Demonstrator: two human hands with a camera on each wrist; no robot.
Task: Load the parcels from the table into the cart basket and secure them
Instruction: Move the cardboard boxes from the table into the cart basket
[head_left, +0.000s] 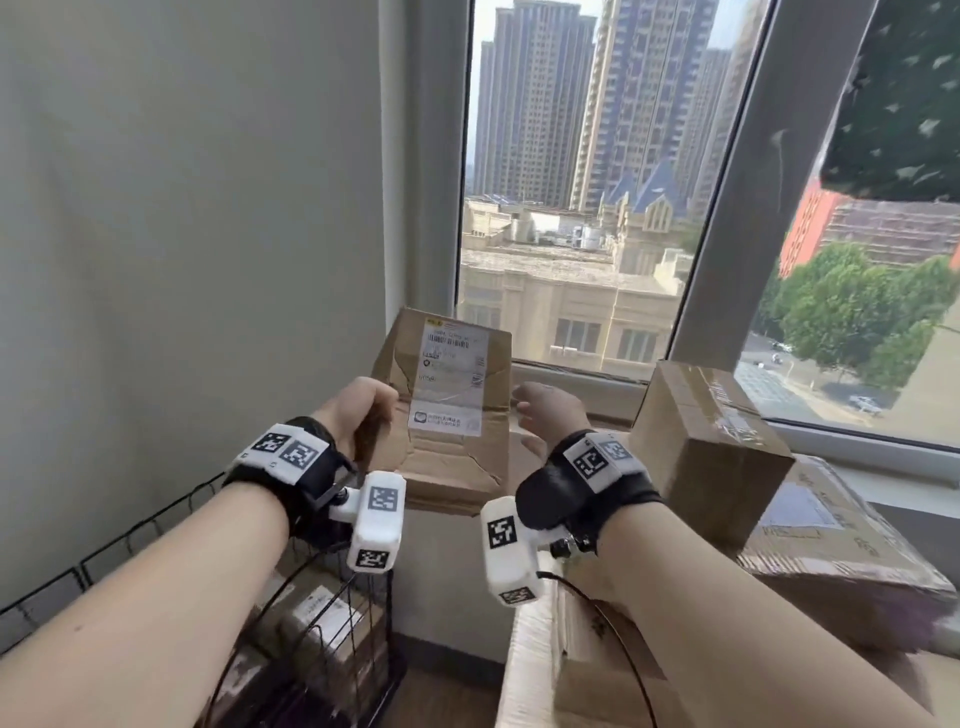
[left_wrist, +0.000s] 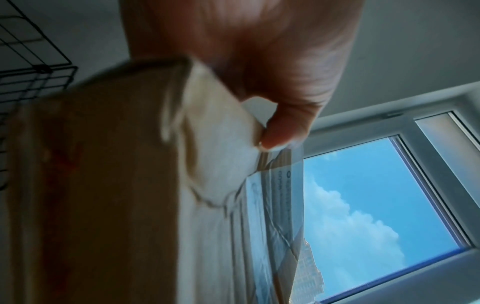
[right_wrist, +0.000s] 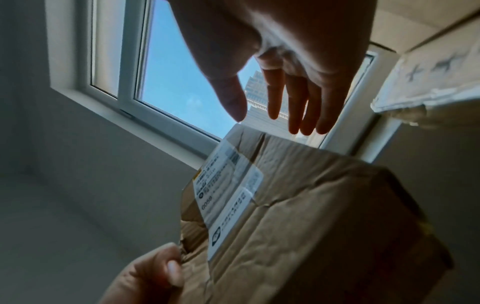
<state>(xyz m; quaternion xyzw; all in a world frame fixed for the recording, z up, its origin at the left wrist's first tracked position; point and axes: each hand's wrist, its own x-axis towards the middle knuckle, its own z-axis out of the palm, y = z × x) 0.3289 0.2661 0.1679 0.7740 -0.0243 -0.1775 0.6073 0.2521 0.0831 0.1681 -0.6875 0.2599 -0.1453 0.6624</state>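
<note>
A flat, creased brown parcel (head_left: 447, 410) with a white shipping label hangs in the air in front of the window, above the black wire cart basket (head_left: 332, 639). My left hand (head_left: 358, 410) grips its left edge, thumb on the front face (left_wrist: 280, 131). The same parcel (right_wrist: 298, 216) fills the lower half of the right wrist view, where the left thumb shows at its lower corner. My right hand (head_left: 545, 410) is beside the parcel's right edge, fingers (right_wrist: 293, 102) straight and spread, apart from the cardboard. The basket holds other labelled parcels (head_left: 322, 618).
A taped brown box (head_left: 711, 441) stands on a larger flat box (head_left: 831, 535) at the right by the window sill. More cardboard (head_left: 582, 670) lies below my right forearm. A grey wall (head_left: 197, 234) closes the left side. A wire basket rim (left_wrist: 28, 67) shows at upper left.
</note>
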